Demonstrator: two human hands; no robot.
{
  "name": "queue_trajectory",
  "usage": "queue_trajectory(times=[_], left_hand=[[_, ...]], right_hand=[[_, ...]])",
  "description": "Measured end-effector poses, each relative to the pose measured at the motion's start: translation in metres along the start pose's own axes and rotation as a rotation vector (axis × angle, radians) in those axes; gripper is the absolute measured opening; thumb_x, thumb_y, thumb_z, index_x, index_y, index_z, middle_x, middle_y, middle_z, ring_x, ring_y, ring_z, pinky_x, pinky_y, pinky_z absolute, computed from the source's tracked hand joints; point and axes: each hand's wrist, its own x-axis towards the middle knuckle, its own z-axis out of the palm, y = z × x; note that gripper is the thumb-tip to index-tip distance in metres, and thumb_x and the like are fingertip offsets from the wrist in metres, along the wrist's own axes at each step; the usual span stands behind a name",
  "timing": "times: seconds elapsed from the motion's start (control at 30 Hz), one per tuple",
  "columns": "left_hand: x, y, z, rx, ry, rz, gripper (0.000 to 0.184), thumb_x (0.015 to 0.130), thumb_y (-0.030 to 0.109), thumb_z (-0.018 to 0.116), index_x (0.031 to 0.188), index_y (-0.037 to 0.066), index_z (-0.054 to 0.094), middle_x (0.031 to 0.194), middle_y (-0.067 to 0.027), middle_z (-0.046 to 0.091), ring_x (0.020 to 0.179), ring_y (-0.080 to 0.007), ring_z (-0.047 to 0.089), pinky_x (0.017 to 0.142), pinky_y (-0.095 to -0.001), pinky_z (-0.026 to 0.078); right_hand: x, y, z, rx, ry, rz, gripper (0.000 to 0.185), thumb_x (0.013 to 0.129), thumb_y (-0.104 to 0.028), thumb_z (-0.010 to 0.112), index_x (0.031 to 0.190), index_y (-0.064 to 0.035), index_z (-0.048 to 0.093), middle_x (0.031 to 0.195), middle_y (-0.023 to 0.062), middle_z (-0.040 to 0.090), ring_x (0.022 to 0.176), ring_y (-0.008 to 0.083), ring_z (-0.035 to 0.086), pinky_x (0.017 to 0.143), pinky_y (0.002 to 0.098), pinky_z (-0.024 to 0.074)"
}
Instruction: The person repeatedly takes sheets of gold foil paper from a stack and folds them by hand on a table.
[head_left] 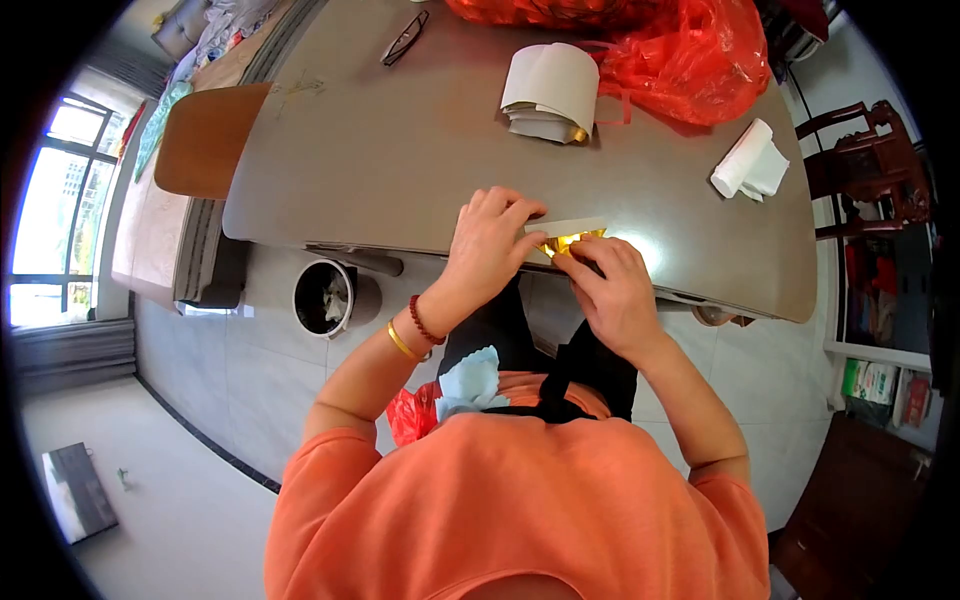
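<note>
At the table's near edge lies a small gold foil piece on a white strip of paper [566, 226]. Both hands are at the gold foil piece [570, 242]. My left hand [487, 240] is at its left end, thumb and fingers closed on it, a bead bracelet and a gold bangle on the wrist. My right hand [613, 290] pinches its right part with curled fingers. Farther back stands a stack of curled white paper [550, 80] with a bit of gold at its lower right.
Red plastic bags [690, 70] lie at the back right, glasses [405, 38] at the back left. A white roll [742, 160] rests on the right of the table [380, 150]. A bin [325, 298] stands on the floor, left. Chairs flank the table.
</note>
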Motion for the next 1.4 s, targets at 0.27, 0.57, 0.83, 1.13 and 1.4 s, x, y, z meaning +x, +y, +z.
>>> queue_trajectory(times=[0.27, 0.57, 0.83, 1.13, 1.4], left_hand=[[0.025, 0.010, -0.015, 0.113, -0.342, -0.060, 0.025, 0.077, 0.024, 0.074, 0.095, 0.011, 0.064, 0.093, -0.0056, 0.061, 0.096, -0.0290, 0.056, 0.081, -0.0409, 0.042], [0.032, 0.008, -0.010, 0.040, -0.345, -0.065, 0.020, 0.077, 0.022, 0.072, 0.091, 0.011, 0.064, 0.084, -0.0073, 0.065, 0.089, -0.0310, 0.059, 0.078, -0.0426, 0.044], [0.022, 0.017, -0.008, 0.286, -0.210, 0.166, 0.012, 0.080, 0.017, 0.065, 0.089, 0.010, 0.064, 0.087, -0.0054, 0.063, 0.088, -0.0271, 0.058, 0.080, -0.0396, 0.045], [-0.029, 0.027, -0.002, 0.480, 0.052, 0.366, 0.033, 0.079, 0.013, 0.061, 0.111, 0.006, 0.065, 0.089, -0.0028, 0.057, 0.089, -0.0200, 0.057, 0.096, -0.0397, 0.042], [-0.032, 0.035, 0.011, 0.588, 0.041, 0.297, 0.042, 0.079, 0.019, 0.069, 0.119, 0.008, 0.064, 0.088, -0.0024, 0.054, 0.088, -0.0185, 0.056, 0.103, -0.0460, 0.037]], right_hand=[[0.036, 0.030, -0.005, 0.051, -0.095, 0.012, 0.025, 0.077, 0.000, 0.064, 0.101, -0.0039, 0.066, 0.103, 0.0086, 0.057, 0.097, 0.0300, 0.057, 0.081, 0.0396, 0.0498], [0.056, 0.045, -0.015, 0.017, -0.349, 0.103, 0.016, 0.077, -0.006, 0.067, 0.092, -0.0085, 0.061, 0.098, 0.0053, 0.059, 0.100, 0.0268, 0.054, 0.085, 0.0393, 0.0417], [0.044, 0.055, -0.016, 0.024, -0.327, -0.060, 0.010, 0.078, -0.011, 0.066, 0.087, -0.0088, 0.063, 0.093, 0.0051, 0.059, 0.092, 0.0264, 0.056, 0.083, 0.0385, 0.0413], [-0.001, 0.045, -0.024, -0.073, -0.069, -0.277, 0.030, 0.078, -0.007, 0.060, 0.108, -0.0038, 0.067, 0.095, 0.0056, 0.058, 0.094, 0.0232, 0.055, 0.091, 0.0374, 0.0423], [0.003, 0.031, -0.014, -0.158, -0.034, -0.157, 0.039, 0.075, -0.016, 0.073, 0.112, -0.0067, 0.066, 0.103, 0.0029, 0.055, 0.100, 0.0233, 0.053, 0.093, 0.0409, 0.0402]])
